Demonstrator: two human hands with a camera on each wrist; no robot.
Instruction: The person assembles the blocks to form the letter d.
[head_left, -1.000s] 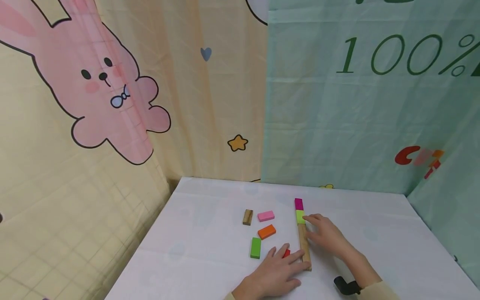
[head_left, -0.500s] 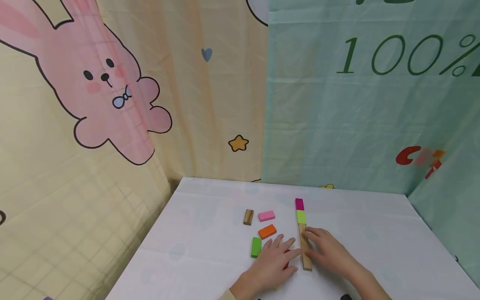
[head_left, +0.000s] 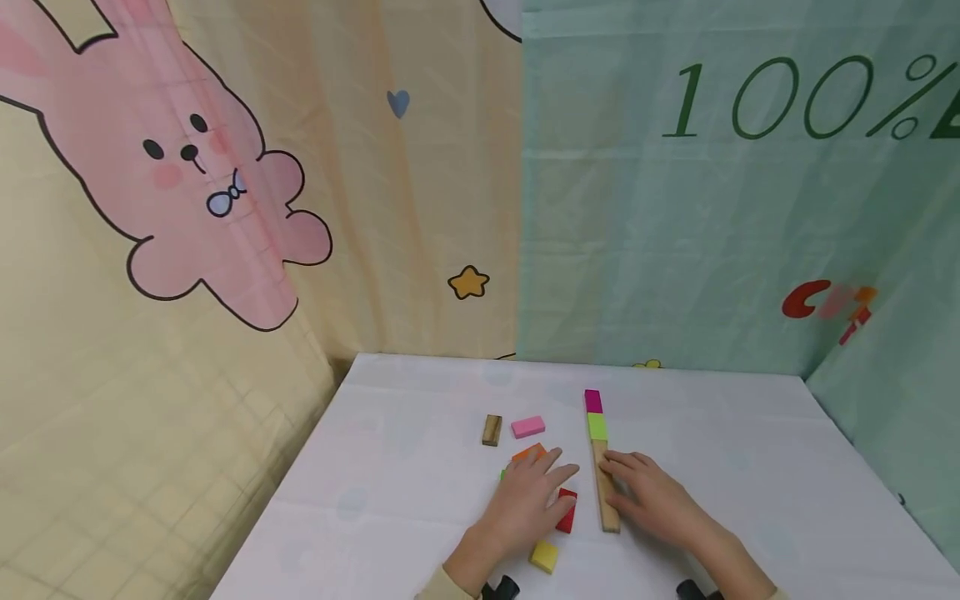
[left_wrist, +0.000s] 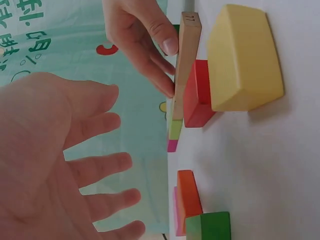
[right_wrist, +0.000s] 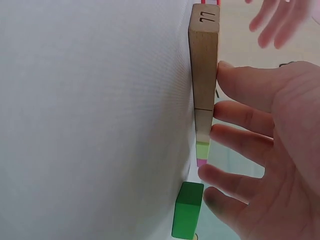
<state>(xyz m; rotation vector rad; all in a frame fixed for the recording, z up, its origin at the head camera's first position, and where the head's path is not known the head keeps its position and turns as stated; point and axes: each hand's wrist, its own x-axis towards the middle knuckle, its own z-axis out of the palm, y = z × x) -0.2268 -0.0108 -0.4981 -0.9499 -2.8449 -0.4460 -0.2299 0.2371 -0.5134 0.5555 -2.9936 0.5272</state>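
Observation:
A straight row runs away from me on the white table: two plain wooden blocks [right_wrist: 204,70] end to end, then a lime block [head_left: 597,427] and a magenta block [head_left: 593,401]. Along the right side of the wooden blocks, my right hand [head_left: 656,504] touches them with its thumb and extended fingertips. My left hand [head_left: 517,504] hovers, fingers spread and holding nothing, left of the row. Near it lie a red block [head_left: 567,512], a yellow block [head_left: 544,557] and an orange block [head_left: 529,452]. It mostly hides a green block [left_wrist: 215,227] in the head view.
Farther back on the left lie a pink block [head_left: 528,427] and a brown striped block [head_left: 491,430]. Another green block [right_wrist: 188,210] stands by my right fingers in the right wrist view. Printed curtains [head_left: 420,208] rise behind the table [head_left: 360,467].
My right hand has drawn back from the lime block to the wooden blocks. My left hand has moved left, away from the row, uncovering the red and yellow blocks.

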